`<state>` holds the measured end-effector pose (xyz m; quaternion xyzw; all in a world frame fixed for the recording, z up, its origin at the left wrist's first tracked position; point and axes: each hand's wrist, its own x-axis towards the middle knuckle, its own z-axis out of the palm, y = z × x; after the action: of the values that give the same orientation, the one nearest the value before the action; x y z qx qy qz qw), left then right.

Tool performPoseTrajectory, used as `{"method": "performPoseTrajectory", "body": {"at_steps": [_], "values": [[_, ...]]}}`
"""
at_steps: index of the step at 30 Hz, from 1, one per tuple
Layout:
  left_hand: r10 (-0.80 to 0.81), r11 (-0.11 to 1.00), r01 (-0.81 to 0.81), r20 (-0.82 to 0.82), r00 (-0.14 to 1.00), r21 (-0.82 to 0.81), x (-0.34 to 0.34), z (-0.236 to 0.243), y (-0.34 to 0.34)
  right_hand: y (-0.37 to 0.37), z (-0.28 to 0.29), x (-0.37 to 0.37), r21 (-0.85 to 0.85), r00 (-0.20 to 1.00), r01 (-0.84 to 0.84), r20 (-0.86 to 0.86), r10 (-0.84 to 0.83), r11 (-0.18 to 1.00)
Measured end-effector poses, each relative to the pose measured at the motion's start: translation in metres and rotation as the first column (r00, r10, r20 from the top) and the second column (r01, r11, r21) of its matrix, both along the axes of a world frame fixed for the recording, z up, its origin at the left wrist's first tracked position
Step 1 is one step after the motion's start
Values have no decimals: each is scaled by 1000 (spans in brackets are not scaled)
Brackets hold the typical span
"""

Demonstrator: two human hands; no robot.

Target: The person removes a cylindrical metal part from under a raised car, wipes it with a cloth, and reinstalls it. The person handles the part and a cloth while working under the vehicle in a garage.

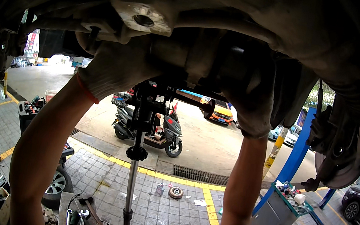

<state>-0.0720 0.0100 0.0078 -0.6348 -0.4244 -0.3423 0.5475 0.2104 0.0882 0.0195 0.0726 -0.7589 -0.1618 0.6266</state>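
Note:
Both my arms reach up to the dark underside of a raised vehicle (234, 8). My left hand (119, 67), in a pale knitted work glove with a red cuff, is up against a dark cylindrical part (170, 54). Shadow and that part hide its fingers. On the other side of the same assembly is my gloved right hand (253, 112), its fingers also lost in the dark. Between my arms stands an upright support pole (133, 176), a silver shaft with a black head just beneath the assembly. A metal bracket with a round hole (143, 20) hangs above my left hand.
A grey tool cabinet (269, 216) with a cluttered top stands beside a blue lift post (295, 145) at right. Tools (78, 219) and a wheel (58, 185) are low at left. A ring-shaped part (175, 192) lies on the tiles. Beyond are a scooter (165, 131) and an orange car (220, 112).

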Motion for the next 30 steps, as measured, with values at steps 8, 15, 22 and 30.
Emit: {"method": "performPoseTrajectory", "body": {"at_steps": [8, 15, 22, 30], "values": [[-16, 1000, 16, -31, 999, -2, 3, 2, -3, 7, 0, -10, 4, 999, 10, -50, -9, 1000], [-5, 1000, 5, -46, 999, -5, -10, 1, 8, 10, -6, -20, -18, 979, 157, -128, -158, 987], [-46, 997, 51, -96, 994, 57, -12, 1, 8, 8, -10, -10, 98, 932, 336, -175, -316, 937], [-23, 1000, 23, -69, 997, -5, 2, 2, -3, -10, -29, -1, -156, 993, 86, -68, -97, 984]]}}
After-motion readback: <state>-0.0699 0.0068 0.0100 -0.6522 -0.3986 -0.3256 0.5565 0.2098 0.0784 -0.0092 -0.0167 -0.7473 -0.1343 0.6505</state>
